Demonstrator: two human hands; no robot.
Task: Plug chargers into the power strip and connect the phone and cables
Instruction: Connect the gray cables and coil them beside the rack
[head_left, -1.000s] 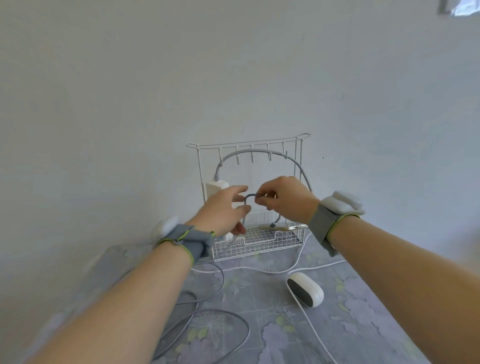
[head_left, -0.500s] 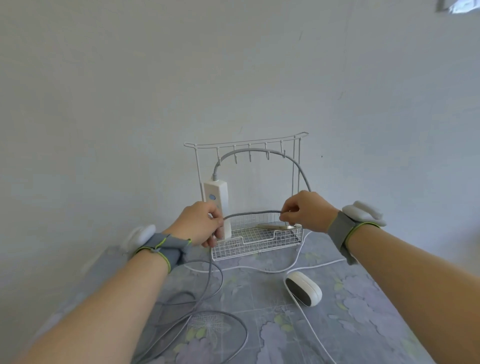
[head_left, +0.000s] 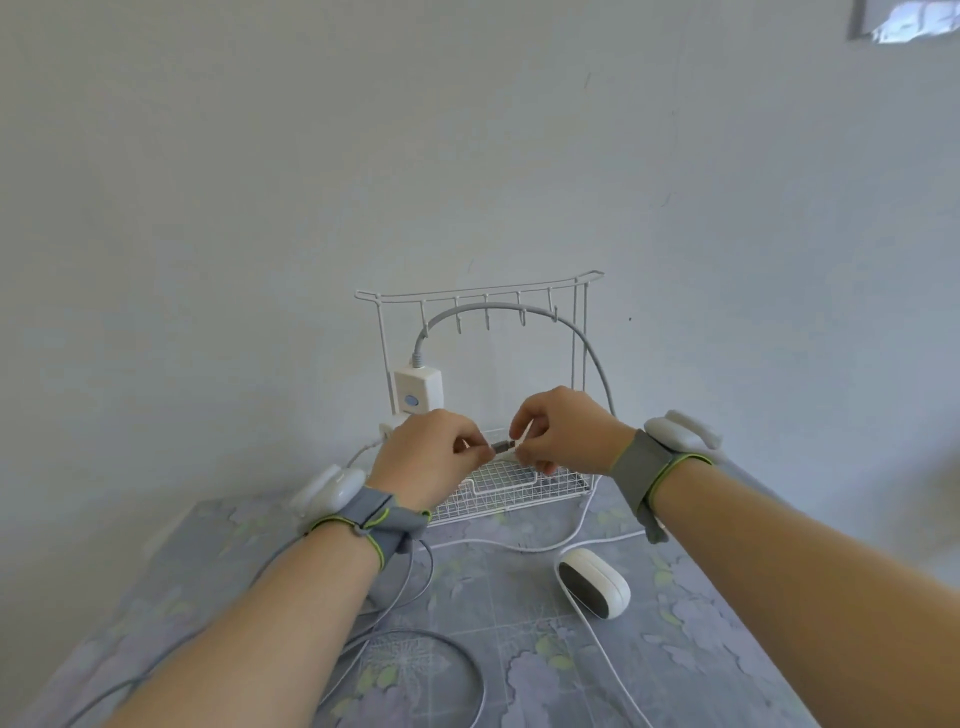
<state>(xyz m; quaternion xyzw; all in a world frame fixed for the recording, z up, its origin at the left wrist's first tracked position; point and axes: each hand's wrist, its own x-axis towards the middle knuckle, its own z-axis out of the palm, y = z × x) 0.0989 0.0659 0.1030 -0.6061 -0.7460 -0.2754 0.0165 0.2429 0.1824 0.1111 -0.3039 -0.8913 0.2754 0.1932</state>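
left hand (head_left: 431, 457): moved in from the rack's left edge, now pinched on a cable end | cable connector (head_left: 503, 445): small and grey, bridging both hands above the wire rack (head_left: 519, 480), possibly mid-mating | right hand (head_left: 563, 434): pinched on the opposite end | power strip (head_left: 418, 395): upright behind, in the rack | status: hands converged, cable join under way.

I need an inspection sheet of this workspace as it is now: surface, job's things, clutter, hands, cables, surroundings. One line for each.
Surface: table under a grey floral cloth.
Job's things: white power strip stands upright in the wire rack; phone not clearly seen.
Clutter: white oval device on the cloth.
Hands: left hand and right hand each pinch a connector, the ends meeting above the rack.
Cables: grey cable arches over the rack hooks; a white cable and grey loops lie on the cloth.
Surroundings: plain white wall.
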